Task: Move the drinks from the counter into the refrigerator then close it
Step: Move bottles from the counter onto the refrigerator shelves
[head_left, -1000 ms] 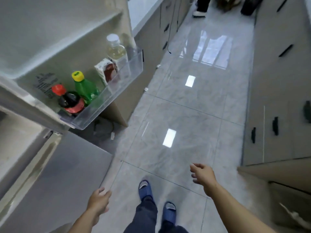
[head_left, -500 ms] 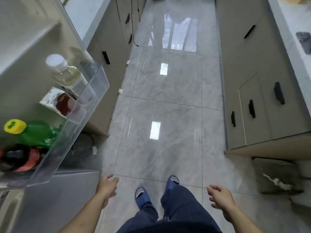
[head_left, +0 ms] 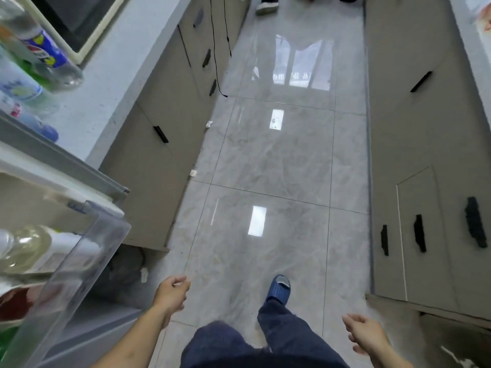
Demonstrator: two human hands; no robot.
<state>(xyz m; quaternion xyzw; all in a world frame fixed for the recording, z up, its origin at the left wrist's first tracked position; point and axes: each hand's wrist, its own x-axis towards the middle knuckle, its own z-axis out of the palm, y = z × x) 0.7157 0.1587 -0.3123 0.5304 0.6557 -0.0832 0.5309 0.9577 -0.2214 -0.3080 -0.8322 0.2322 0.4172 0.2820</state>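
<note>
Several drink bottles (head_left: 39, 53) stand on the white counter (head_left: 106, 67) at the upper left, one with a blue label nearest. The refrigerator door (head_left: 61, 166) hangs open at the left, and its clear shelf (head_left: 87, 256) holds a pale bottle (head_left: 24, 245) and a red-capped one. My left hand (head_left: 171, 293) hangs empty with loosely curled fingers beside the shelf's corner. My right hand (head_left: 365, 334) is low at the right, also empty and relaxed. Both hands are apart from every bottle.
A grey tiled aisle (head_left: 279, 160) runs between two rows of beige cabinets with black handles (head_left: 160, 134). A black cable (head_left: 216, 62) dangles down the left cabinets. Another person's shoe (head_left: 267, 6) is at the far end. My blue slipper (head_left: 279, 289) steps forward.
I have walked forward along the aisle; the open door shelf slid to the lower left, and the counter with its bottles has come into view. Both hands stay empty.
</note>
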